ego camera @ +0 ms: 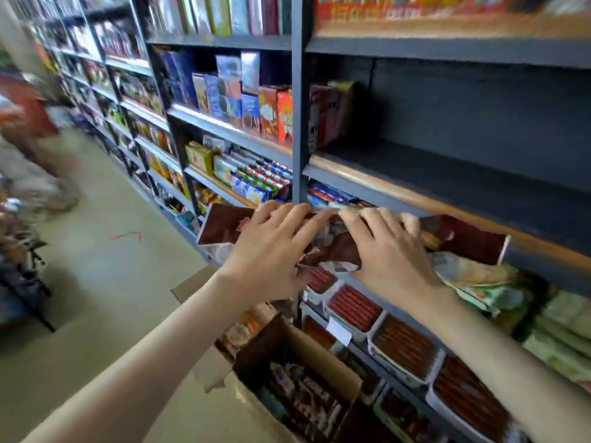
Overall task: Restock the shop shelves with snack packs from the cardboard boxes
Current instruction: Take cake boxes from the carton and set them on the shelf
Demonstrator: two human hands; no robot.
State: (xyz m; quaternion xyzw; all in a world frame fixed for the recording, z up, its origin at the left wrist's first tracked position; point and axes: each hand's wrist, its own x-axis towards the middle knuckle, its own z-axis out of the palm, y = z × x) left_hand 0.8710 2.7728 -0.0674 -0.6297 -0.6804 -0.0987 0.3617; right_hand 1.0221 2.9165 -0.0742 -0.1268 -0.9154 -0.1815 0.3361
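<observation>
Both hands hold a wide bundle of brown snack packs (332, 247) just in front of the shelf edge. My left hand (271, 251) lies over the bundle's left half with fingers curled on its top edge. My right hand (387, 251) grips the right half the same way. The bundle's ends (473, 241) stick out past both hands. Below stands an open cardboard box (323, 353) with several dark packs inside. Right above the bundle, a dark shelf (447, 174) with a wooden front edge is mostly bare, with a few red boxes (326, 113) at its left end.
Trays of red and orange snack sticks (403, 346) fill the lower shelf on the right. Green packs (499, 282) lie at the far right. Colourful boxes (249, 100) and bars (256, 180) stock the shelves to the left. The aisle floor (105, 266) stretches left, with blurred goods there.
</observation>
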